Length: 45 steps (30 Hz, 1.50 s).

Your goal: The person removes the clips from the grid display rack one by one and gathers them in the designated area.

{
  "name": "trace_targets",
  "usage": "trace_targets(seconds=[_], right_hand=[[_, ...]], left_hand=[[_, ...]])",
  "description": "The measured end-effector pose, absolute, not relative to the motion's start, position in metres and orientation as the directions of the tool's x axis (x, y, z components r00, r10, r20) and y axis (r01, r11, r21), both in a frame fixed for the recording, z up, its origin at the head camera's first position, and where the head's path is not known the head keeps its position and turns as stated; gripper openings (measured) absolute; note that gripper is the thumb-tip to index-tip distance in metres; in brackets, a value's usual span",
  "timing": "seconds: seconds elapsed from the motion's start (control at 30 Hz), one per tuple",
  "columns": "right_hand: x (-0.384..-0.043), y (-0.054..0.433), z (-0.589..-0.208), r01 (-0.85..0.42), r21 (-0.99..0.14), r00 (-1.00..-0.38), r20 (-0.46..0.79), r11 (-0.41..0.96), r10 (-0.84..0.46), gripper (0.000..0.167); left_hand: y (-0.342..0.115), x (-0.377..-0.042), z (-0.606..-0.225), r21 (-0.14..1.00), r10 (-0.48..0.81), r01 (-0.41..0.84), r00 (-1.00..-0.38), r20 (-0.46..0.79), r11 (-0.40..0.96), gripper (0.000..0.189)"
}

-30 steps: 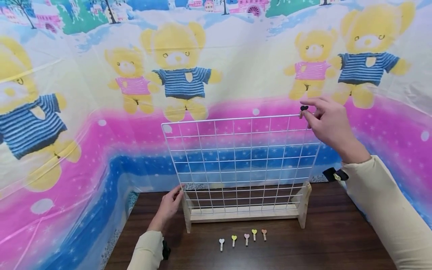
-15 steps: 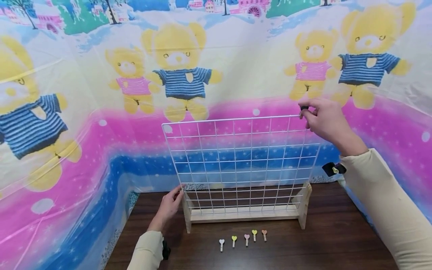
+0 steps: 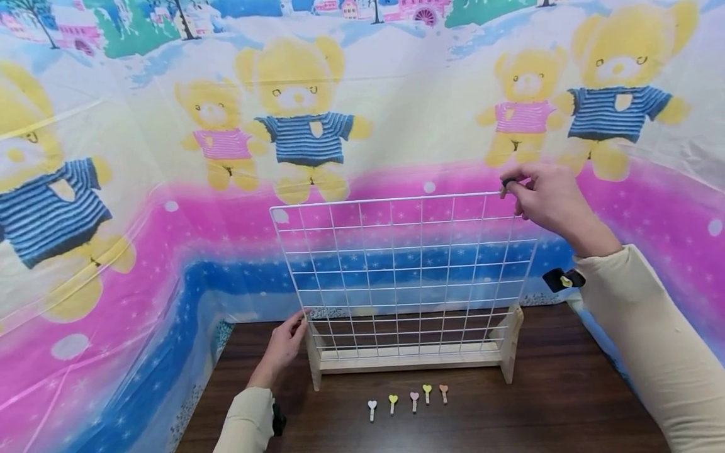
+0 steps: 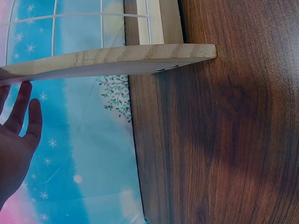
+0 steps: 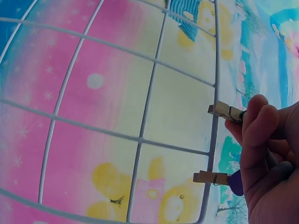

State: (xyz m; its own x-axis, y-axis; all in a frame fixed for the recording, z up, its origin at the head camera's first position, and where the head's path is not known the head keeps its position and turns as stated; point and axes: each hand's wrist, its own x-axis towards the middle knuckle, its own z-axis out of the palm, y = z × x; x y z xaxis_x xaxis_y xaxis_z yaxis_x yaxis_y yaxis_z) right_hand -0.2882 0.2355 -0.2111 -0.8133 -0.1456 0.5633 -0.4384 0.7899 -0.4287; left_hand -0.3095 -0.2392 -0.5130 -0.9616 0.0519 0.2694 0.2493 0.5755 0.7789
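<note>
My right hand pinches a small wooden clothespin with a dark heart at the top right corner of a white wire grid. In the right wrist view, the clothespin's tip overlaps the grid's top wire. A second clothespin with a purple heart sits across the same wire, nearer the corner; the hand hides it in the head view. My left hand touches the left end of the wooden stand, and its fingers reach up to that end board in the left wrist view.
Several heart clothespins lie in a row in front of the stand: a white one, yellow ones, a pink one and an orange one. They rest on a dark wood table. Behind hangs a bear-print cloth.
My right fingers have shifted slightly around the dark heart clothespin at the grid's top right, its heart turning more out of sight. The left hand has stayed at the stand's left end.
</note>
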Motion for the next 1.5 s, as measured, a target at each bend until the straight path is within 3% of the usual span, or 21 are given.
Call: trace_targets(seconds=[0.27, 0.57, 0.83, 1.07, 1.5], right_hand=[[-0.280, 0.234, -0.209, -0.395, -0.587, -0.850, 0.526, 0.707, -0.038, 0.027], [-0.260, 0.229, -0.231, -0.447, -0.567, -0.853, 0.503, 0.692, -0.139, 0.018], [-0.251, 0.231, -0.290, -0.425, -0.562, -0.902, 0.327, 0.709, -0.281, 0.019], [-0.252, 0.232, -0.342, -0.388, -0.609, -0.922, 0.239, 0.692, -0.306, 0.020], [-0.263, 0.241, -0.477, -0.305, -0.737, -0.939, 0.127, 0.603, -0.320, 0.009]], left_hand=[[-0.239, -0.309, -0.513, 0.782, 0.059, 0.238, -0.966, 0.250, 0.576, 0.036], [-0.240, -0.309, -0.513, 0.775, 0.066, 0.239, -0.967, 0.248, 0.585, 0.037], [-0.238, -0.308, -0.517, 0.767, 0.042, 0.225, -0.967, 0.251, 0.601, 0.036], [-0.239, -0.311, -0.517, 0.764, 0.044, 0.237, -0.963, 0.264, 0.600, 0.035], [-0.238, -0.311, -0.515, 0.760, 0.041, 0.241, -0.962, 0.272, 0.604, 0.036]])
